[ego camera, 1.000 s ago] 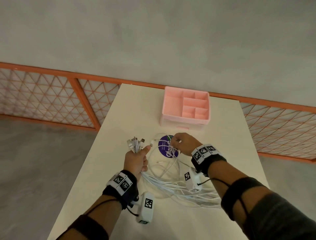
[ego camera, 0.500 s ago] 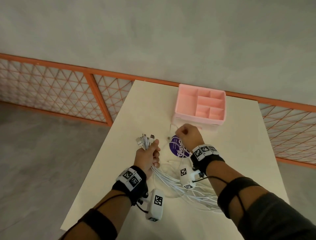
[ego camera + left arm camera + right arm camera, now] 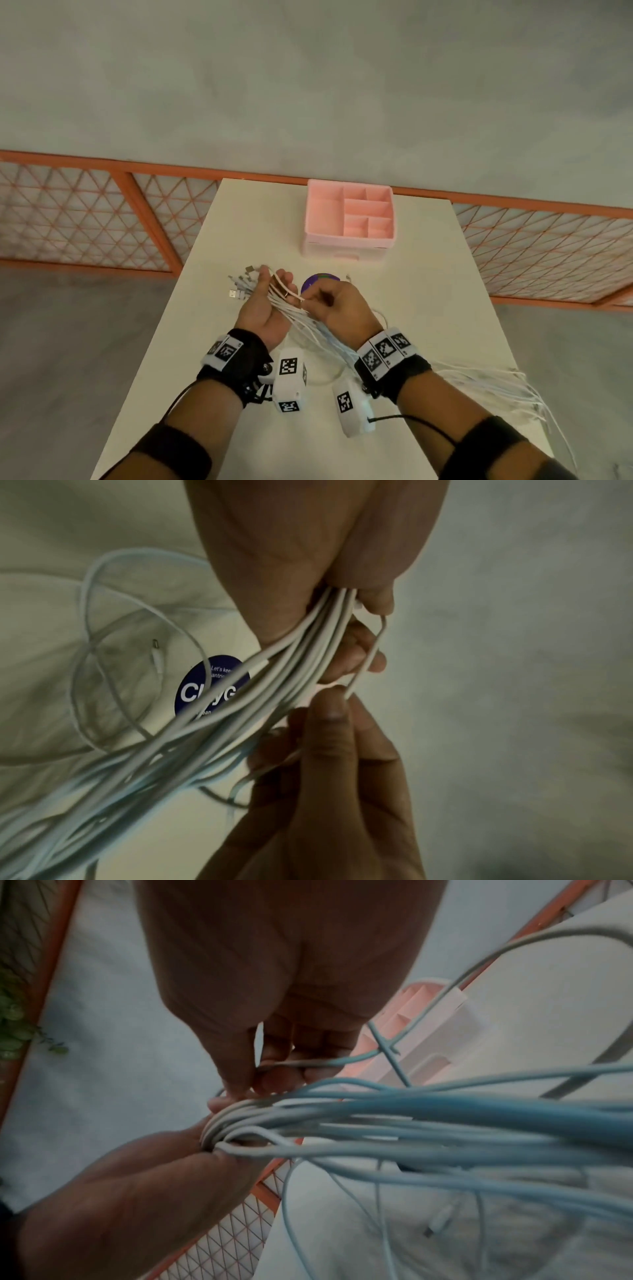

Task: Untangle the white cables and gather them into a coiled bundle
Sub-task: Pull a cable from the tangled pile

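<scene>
1. Counter [image 3: 428,274]: it is long and cream-white. It holds all the other things. An orange fence [image 3: 85,222] with a criss-cross net stands behind it.
2. Pink box [image 3: 349,219]: it sits at the far end of the counter. It has small open spaces inside, split by little walls. It is well apart from both hands.
3. White cables [image 3: 301,320]: lots of them are bunched together. The bunch runs from the left hand, under the right wrist, and off to the right side of the counter. The loose ends hang over the right edge. The metal plugs [image 3: 241,284] fan out past the left thumb. Some loops lie flat on the counter under the hands.
4. Left hand [image 3: 265,310]: it is palm up, above the counter. Its fingers curl round the bunch of white cables and hold it tight near the plugs.
5. Right hand [image 3: 342,308]: it is just beside the left hand. Its thumb and finger pinch one thin white cable, close to the bunch.
6. Purple sticker [image 3: 317,281]: it is round and lies flat on the counter. The hands hide most of it in the head view. It has white letters, partly hidden by cables.
</scene>
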`<state>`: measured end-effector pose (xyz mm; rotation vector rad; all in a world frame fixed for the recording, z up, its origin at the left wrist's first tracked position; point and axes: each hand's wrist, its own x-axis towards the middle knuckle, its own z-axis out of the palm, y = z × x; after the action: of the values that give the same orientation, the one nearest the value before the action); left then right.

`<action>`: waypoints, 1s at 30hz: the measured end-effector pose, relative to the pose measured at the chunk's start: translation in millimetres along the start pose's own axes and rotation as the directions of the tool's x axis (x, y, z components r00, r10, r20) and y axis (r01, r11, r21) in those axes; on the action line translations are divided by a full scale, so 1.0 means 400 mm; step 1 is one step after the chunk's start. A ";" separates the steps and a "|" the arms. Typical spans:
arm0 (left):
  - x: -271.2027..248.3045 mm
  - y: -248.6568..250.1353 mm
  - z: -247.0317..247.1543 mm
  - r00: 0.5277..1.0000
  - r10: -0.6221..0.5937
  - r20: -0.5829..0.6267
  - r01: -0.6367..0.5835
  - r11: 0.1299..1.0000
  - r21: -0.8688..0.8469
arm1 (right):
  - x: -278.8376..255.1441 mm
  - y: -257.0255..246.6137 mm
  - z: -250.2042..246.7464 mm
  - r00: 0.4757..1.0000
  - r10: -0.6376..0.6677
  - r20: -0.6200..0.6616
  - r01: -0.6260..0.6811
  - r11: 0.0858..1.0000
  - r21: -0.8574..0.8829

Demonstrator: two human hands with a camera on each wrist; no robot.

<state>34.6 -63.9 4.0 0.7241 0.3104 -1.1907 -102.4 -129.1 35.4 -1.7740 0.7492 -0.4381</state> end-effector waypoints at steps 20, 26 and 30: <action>-0.041 -0.001 0.004 0.986 0.156 0.063 -0.166 0.964 0.208 | -0.071 0.114 -0.162 0.991 0.129 -0.019 -0.127 0.923 -0.364; -0.053 0.020 0.009 0.985 0.124 0.122 -0.147 0.968 0.202 | -0.080 0.197 -0.296 0.927 0.290 -0.239 -0.374 0.763 -0.527; -0.069 0.005 0.041 0.981 0.122 0.151 -0.162 0.941 0.297 | -0.073 0.188 -0.313 0.887 0.280 -0.367 -0.440 0.752 -0.490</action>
<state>23.9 -54.1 32.6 0.9188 -0.0408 -1.1540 -222.5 -212.7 7.1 -2.0591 1.5217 -0.1979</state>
